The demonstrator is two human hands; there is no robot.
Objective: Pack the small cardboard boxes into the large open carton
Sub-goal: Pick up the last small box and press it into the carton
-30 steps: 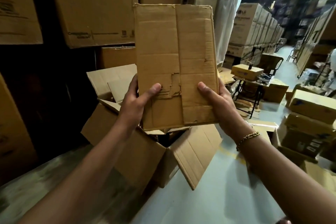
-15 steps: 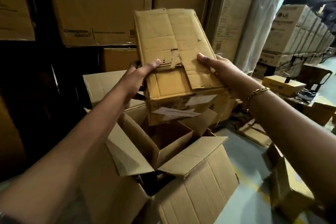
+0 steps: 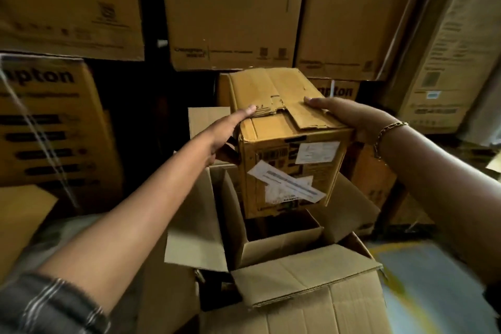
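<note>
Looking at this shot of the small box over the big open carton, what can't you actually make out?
- Head view: inside of the large open brown carton, dark and blocked by the small brown cardboard box.
- White paper labels on the box: print too blurred to read.
- Left hand and right hand: fingers hidden behind the box.

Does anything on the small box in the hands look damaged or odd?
Yes. The small box has a torn top flap, ragged at the middle seam, and a white label on its front that is stuck crooked and peeling.
</note>
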